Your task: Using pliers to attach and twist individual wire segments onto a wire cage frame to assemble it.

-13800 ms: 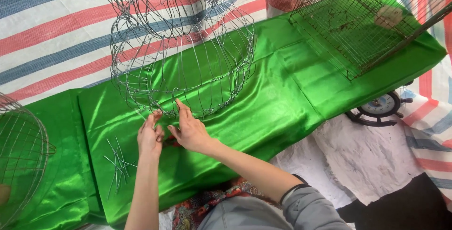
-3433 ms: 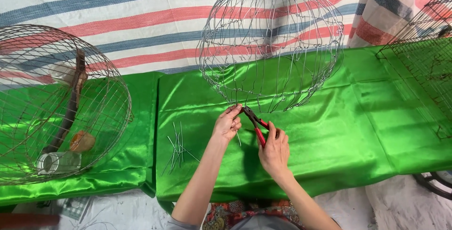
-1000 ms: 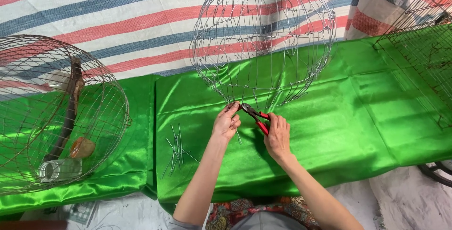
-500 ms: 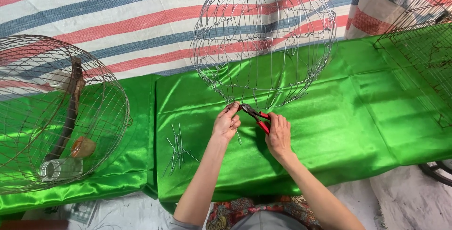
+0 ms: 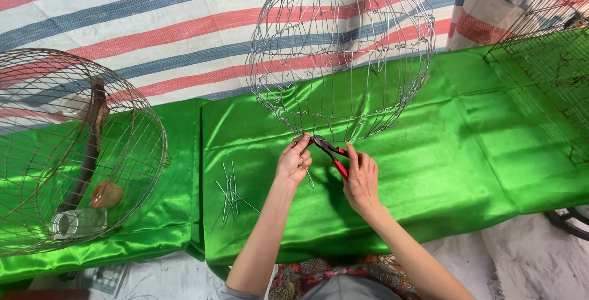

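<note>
A round wire cage frame (image 5: 341, 54) stands on the green satin cloth (image 5: 466, 146) in front of me. My left hand (image 5: 294, 162) pinches a short piece of wire at the frame's bottom rim. My right hand (image 5: 362, 180) grips red-handled pliers (image 5: 331, 153), whose jaws touch the same spot on the rim, right next to my left fingers. A small pile of cut wire pieces (image 5: 230, 199) lies on the cloth to the left of my left hand.
A finished domed wire cage (image 5: 73, 153) lies at the left, with a wooden perch, a brown object and a small clear jar inside. A flat wire mesh panel (image 5: 552, 54) rests at the right. A striped tarp (image 5: 153, 30) lies behind the cloth.
Hardly anything has moved in the last second: both hands stay at the frame's bottom rim with the pliers in my right hand. Much earlier, both hands worked there without pliers.
</note>
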